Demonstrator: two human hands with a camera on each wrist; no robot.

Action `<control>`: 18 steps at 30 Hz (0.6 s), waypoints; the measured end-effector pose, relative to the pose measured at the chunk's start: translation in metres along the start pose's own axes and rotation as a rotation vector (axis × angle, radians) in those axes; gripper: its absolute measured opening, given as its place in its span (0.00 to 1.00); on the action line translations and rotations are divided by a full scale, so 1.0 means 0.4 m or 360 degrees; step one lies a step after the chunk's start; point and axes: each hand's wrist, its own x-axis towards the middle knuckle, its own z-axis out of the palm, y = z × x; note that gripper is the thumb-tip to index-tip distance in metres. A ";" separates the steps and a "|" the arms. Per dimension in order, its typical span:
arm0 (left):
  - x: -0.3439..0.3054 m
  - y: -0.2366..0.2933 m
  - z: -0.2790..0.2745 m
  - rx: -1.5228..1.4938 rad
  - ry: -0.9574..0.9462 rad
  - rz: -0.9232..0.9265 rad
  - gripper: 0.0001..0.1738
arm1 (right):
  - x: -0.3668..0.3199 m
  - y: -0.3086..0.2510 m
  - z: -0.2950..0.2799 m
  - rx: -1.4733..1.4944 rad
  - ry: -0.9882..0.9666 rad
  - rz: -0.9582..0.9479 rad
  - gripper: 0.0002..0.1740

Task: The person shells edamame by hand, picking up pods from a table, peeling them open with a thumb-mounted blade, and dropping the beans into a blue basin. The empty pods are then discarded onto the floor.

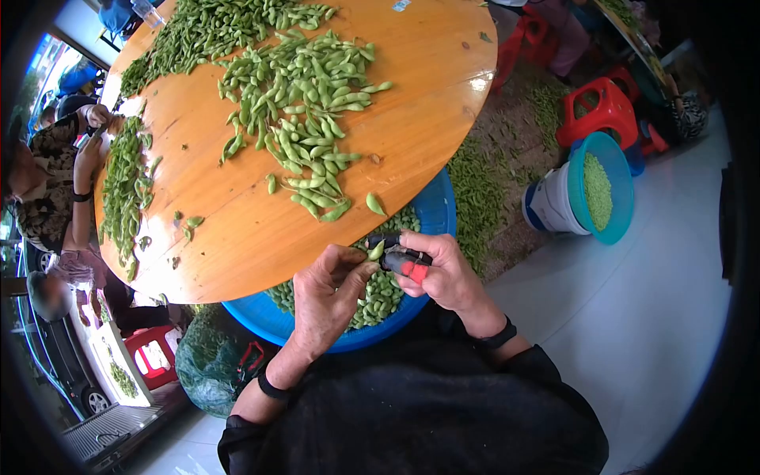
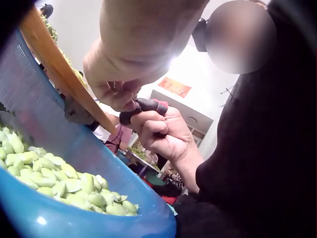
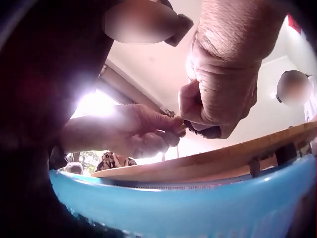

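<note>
Over the blue basin (image 1: pixel 446 214), my left hand (image 1: pixel 326 297) pinches a green edamame pod (image 1: pixel 376 251) between thumb and fingertips. From the other side my right hand (image 1: pixel 451 273) meets it, its black-covered thumb and finger closing on the pod's far end. A red patch (image 1: pixel 414 271) shows on one of those black covers (image 1: pixel 396 259). In the left wrist view the right hand (image 2: pixel 166 134) has its other fingers curled, and the pod is hidden behind the left hand (image 2: pixel 116 79). Shelled green beans (image 2: pixel 69 186) lie in the basin below.
The round wooden table (image 1: pixel 237 253) overhangs the basin and bears heaped pods (image 1: pixel 305 87). One loose pod (image 1: pixel 375 204) lies near its edge. On the right, a teal basin (image 1: pixel 621 186) of beans tilts beside a white bucket (image 1: pixel 554 202). Another person (image 1: pixel 55 182) sits at left.
</note>
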 end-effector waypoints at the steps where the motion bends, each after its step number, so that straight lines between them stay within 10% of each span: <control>1: 0.000 -0.005 0.000 -0.0041 -0.0018 0.0009 0.06 | 0.001 0.000 -0.001 0.0000 0.0000 0.0003 0.10; 9: 0.000 -0.013 0.000 -0.1564 -0.0424 -0.0687 0.06 | -0.003 0.009 -0.013 0.0751 -0.0228 0.0110 0.11; 18: 0.001 -0.014 0.030 -0.0916 -0.0032 -0.0203 0.06 | -0.014 0.012 0.000 0.0276 -0.0111 0.0114 0.04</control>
